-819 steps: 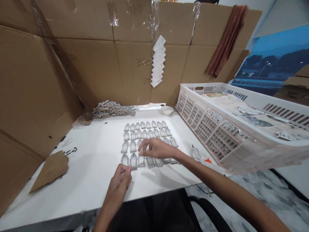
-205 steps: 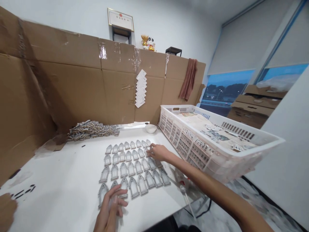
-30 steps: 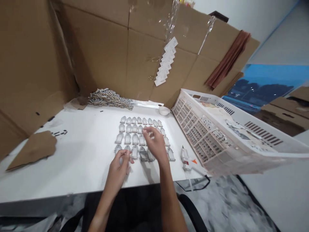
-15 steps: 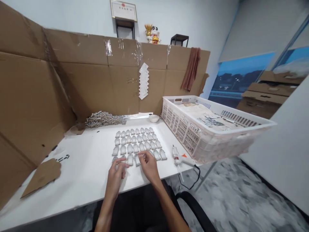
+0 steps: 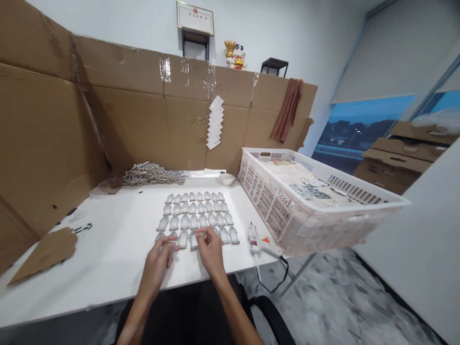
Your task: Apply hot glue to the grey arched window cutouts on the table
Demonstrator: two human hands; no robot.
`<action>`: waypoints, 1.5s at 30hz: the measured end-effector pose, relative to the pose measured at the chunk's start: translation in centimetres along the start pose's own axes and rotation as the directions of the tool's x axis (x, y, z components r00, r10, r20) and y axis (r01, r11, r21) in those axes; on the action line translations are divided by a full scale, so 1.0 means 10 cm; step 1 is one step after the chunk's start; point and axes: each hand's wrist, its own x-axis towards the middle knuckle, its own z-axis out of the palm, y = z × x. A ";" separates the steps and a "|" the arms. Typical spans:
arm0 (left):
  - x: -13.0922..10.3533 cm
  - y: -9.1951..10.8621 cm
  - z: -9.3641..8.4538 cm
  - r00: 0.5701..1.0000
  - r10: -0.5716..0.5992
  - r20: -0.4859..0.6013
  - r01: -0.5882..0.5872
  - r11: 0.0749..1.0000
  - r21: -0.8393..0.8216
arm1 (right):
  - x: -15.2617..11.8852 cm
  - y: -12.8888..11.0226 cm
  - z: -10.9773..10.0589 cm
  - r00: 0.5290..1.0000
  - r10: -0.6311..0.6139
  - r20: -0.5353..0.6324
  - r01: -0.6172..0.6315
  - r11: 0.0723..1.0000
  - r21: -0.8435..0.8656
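Observation:
Rows of small grey arch-shaped pieces (image 5: pixel 183 238), like little window frames, lie on the white table (image 5: pixel 118 258) in front of me. My right hand (image 5: pixel 210 251) is over the nearest row, thumb and forefinger pinched together at the top of one piece. Whatever is in that pinch is too small to make out. At the left end of the same row is my left hand (image 5: pixel 158 258), its fingers curled and their tips close together. I cannot see what they hold, if anything. Both hands partly cover the front row.
A glue gun (image 5: pixel 254 242) with a black cord lies at the right by a white plastic crate (image 5: pixel 287 213). Behind the rows are a heap of small metallic cylinders (image 5: pixel 153 175) and a white bowl (image 5: pixel 226 179). Cardboard walls (image 5: pixel 129 120) enclose the table; a cardboard scrap (image 5: pixel 46 254) lies left.
The view has shifted, so the table, rows and both hands appear further left. The hands keep nearly the same pose over the front row.

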 end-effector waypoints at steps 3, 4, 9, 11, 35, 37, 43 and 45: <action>-0.02 0.02 0.01 1.000 0.000 0.007 0.000 1.000 -0.002 | 0.07 -0.10 0.00 1.000 -0.008 0.018 0.009 0.997 -0.075; -0.02 0.02 0.01 1.000 -0.005 0.009 0.005 1.000 -0.003 | 0.15 -0.16 -0.01 1.000 -0.019 0.018 0.021 0.992 -0.126; -0.01 0.00 0.01 1.000 -0.020 -0.006 0.020 0.999 -0.028 | 0.85 -0.47 -0.03 0.985 -0.163 0.065 0.166 0.749 -0.641; -0.01 -0.02 0.01 1.000 -0.008 -0.008 0.008 0.999 -0.044 | 1.13 -0.49 -0.06 0.995 -0.040 0.093 0.100 0.546 -0.832; 1.41 0.37 0.45 0.973 0.181 0.142 -0.187 0.982 0.028 | 1.60 -0.15 0.11 0.940 -0.248 0.233 0.339 0.611 -0.716; 1.58 0.30 0.50 0.967 0.202 0.156 -0.212 0.976 0.045 | 1.58 -0.13 0.17 0.894 -0.365 0.259 0.443 0.640 -0.628; 1.58 0.20 0.53 0.948 0.260 0.184 -0.274 0.960 0.051 | 1.60 -0.03 0.21 0.869 -0.430 0.246 0.494 0.716 -0.493; 1.52 0.19 0.55 0.948 0.248 0.198 -0.248 0.968 -0.027 | 1.59 0.01 0.22 0.874 -0.409 0.263 0.485 0.756 -0.439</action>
